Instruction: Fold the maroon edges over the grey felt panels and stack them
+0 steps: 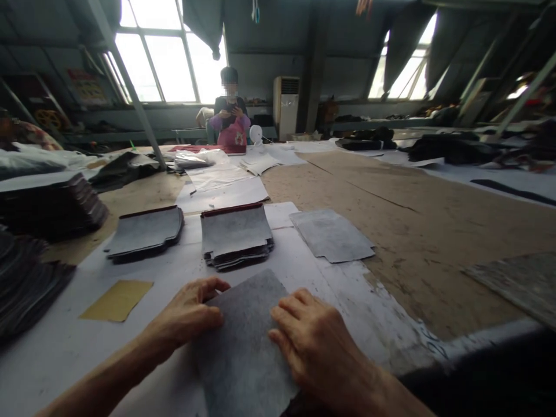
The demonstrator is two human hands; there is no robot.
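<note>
A grey fabric panel lies in front of me at the bottom middle, over white paper. My left hand grips its left edge, thumb on top and fingers at the far side. On the right edge, my right hand has its fingers curled and pressed onto the panel; its palm side is hidden. Just beyond sits a stack of grey panels with a dark red top edge. Left of that is a similar stack. A single grey panel with notched corners lies flat to the right.
A yellowish card lies left of my left arm. Dark piles of fabric line the left side. Grey felt lies at right on the brown table. Across the table, a co-worker has both hands raised near a small white fan.
</note>
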